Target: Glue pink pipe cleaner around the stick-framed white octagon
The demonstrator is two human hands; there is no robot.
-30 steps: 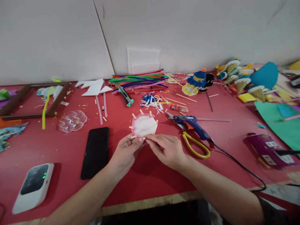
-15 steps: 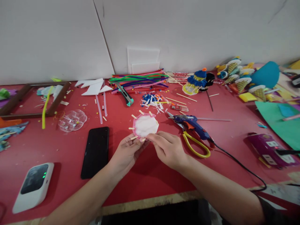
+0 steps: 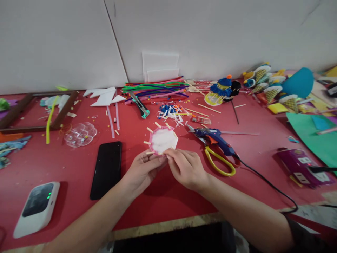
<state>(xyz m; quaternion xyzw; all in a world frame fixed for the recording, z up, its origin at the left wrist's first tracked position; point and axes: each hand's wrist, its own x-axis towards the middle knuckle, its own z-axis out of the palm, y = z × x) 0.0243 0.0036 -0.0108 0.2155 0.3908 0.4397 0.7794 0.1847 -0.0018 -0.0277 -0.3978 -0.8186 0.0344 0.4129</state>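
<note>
A white disc with a pink edge is held above the red table, short pale wooden sticks standing out around its left and far rim. My left hand grips its near left edge between thumb and fingers. With thumb and fingertips closed, my right hand pinches the near edge, touching the left thumb; whether a small stick lies under those fingertips is hidden. Just right of the disc, a blue glue gun rests over yellow-handled scissors.
A black phone and a white device lie left. Behind are a box cutter, pipe cleaners, and cut blue and white bits. A clear bead tray sits left, a purple power strip right.
The left thumb has straightened along the near edge and the right fingertips have shifted slightly against it. The disc stays in nearly the same place.
</note>
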